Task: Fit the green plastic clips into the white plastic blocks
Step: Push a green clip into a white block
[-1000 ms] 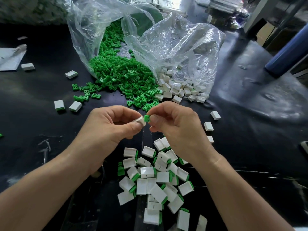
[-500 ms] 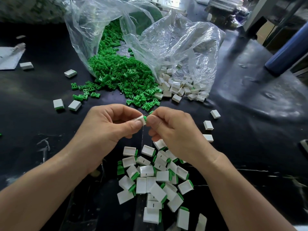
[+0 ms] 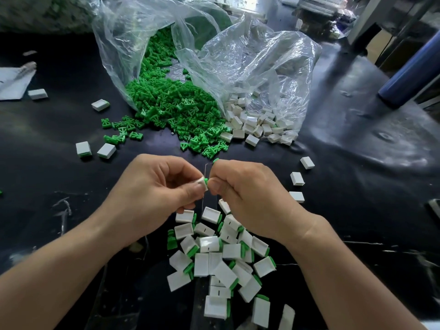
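Pressing clip [image 3: 206, 181] against block [image 3: 201, 183].
Your left hand [image 3: 157, 194] pinches the block, your right hand [image 3: 250, 201] the clip; fitted pile [image 3: 214, 258] at 6 o'clock.

No words, labels, brand names, numbers or signs can be read anywhere in this view. The white sheet [image 3: 13, 88] at the far left edge of the table is too blurred to show any writing (if it carries any at all). Several of the white blocks [image 3: 209, 244] in the near pile bear one short dark stroke on the top face, which is a plain line and not a letter or a digit.
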Motion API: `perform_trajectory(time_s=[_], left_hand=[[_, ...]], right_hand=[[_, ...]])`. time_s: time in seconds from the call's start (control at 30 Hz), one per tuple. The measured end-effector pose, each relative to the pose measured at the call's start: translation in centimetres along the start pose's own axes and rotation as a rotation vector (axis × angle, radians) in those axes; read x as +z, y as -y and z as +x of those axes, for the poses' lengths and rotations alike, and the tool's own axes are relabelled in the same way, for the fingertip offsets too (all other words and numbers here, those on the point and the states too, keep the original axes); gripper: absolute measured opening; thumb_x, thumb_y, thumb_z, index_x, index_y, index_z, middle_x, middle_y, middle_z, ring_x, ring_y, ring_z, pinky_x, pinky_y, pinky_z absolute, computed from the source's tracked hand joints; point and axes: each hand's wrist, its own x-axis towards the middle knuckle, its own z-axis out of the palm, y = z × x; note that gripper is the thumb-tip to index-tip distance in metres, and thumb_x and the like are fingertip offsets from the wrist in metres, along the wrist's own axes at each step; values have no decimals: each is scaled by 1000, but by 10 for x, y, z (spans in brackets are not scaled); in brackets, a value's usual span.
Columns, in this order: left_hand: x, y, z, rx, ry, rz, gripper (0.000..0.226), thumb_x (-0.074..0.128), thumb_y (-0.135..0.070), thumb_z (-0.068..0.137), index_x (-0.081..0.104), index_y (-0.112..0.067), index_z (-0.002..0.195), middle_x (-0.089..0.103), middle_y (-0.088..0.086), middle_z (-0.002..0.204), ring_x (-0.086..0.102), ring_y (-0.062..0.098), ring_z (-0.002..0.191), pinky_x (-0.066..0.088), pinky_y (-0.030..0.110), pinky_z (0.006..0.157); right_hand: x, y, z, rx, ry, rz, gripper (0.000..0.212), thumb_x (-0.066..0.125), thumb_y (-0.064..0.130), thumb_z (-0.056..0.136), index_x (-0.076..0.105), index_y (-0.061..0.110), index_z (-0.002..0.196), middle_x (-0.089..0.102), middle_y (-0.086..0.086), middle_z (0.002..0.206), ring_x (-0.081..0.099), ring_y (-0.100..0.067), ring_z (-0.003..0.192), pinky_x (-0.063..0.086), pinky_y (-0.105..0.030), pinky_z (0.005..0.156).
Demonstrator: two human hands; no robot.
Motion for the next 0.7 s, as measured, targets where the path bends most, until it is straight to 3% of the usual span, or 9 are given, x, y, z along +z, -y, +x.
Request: perform_trajectory(time_s=[0.07,0.17,0.37,0.53,0.6,0.7], left_hand=[[0,2,0,39,0,71,7,71,-8,72,71,-13,67,67,7,59,59,8,47,49,19,46],[-1,1,-2,71,-2,130,6,70,-24,65,71,-18,67,67,3,57,58,8,47,49,21,47],[-2,3,-2,121,14,288,22,73,-9,72,69,-30,74,67,2,59,61,20,53,51,36,53],[-3,3,-3,145,95,310,18,76,-7,70,70,-24,66,65,-2,57,53,5,50,48,33,53],[-2,0,-3,113,101,210,6,75,-21,63,72,-20,68,66,3,59,55,6,49,48,27,48],[-2,-3,0,57,32,-39,22,68,-28,56,72,-12,70,69,10,63,61,11,50,50,19,47]], right_hand=[[-2,1,0,-30,25,-66,17,46,15,94,55,6,84,51,-1,74,48,-25,72,35,-38,67],[-4,3,0,-68,47,-114,16,46,13,94,54,6,83,43,3,73,48,-27,72,36,-40,66],[-7,5,0,-97,139,-205,15,41,16,95,41,17,79,43,2,76,44,-23,71,37,-39,66],[-5,5,-1,-136,155,-269,21,46,11,92,34,20,78,37,7,73,38,-20,68,34,-36,61],[-3,4,-1,-142,91,-239,18,49,8,90,41,17,77,40,5,72,41,-23,66,36,-38,59],[1,-1,-1,-89,-121,24,17,50,16,90,55,7,77,44,3,65,45,-22,60,37,-35,55]])
